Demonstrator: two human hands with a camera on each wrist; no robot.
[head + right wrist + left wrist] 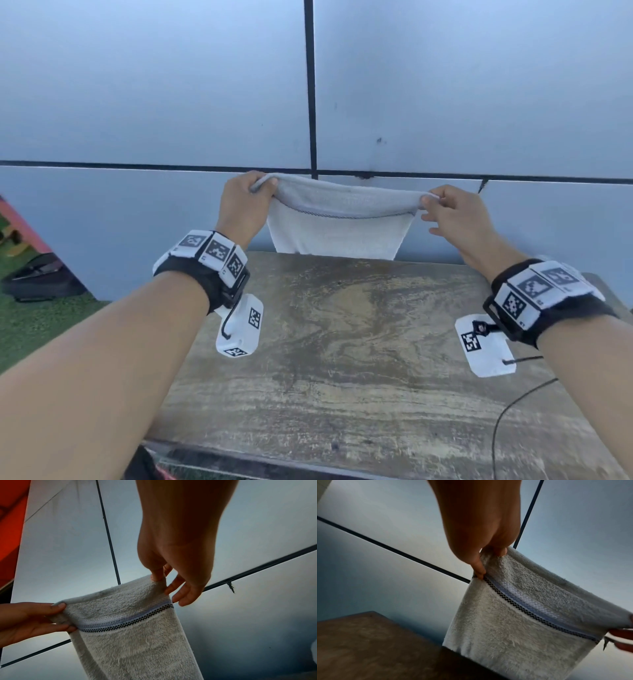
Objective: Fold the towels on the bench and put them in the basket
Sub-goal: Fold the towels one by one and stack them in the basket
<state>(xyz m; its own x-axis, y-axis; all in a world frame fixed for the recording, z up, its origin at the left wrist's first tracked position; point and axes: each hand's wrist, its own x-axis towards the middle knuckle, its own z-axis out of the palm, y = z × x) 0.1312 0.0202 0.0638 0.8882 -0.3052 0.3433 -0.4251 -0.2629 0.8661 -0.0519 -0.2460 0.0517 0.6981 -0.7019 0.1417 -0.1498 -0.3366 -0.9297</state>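
A white terry towel (337, 226) with a dark checked stripe near its hem hangs in the air beyond the far edge of the wooden bench (342, 342). My left hand (251, 193) pinches its upper left corner, and my right hand (433, 202) pinches the upper right corner between thumb and forefinger, the other fingers spread. The top edge sags and rolls over between the hands. The left wrist view shows the left hand (486, 559) on the towel (513, 622). The right wrist view shows the right hand (159, 578) on the towel (130, 635). No basket is in view.
A grey panelled wall (154, 85) with dark seams stands right behind the bench. Green turf (44, 325) and a dark bag (41, 277) lie to the left. A thin black cable (513, 404) trails across the bench's right side.
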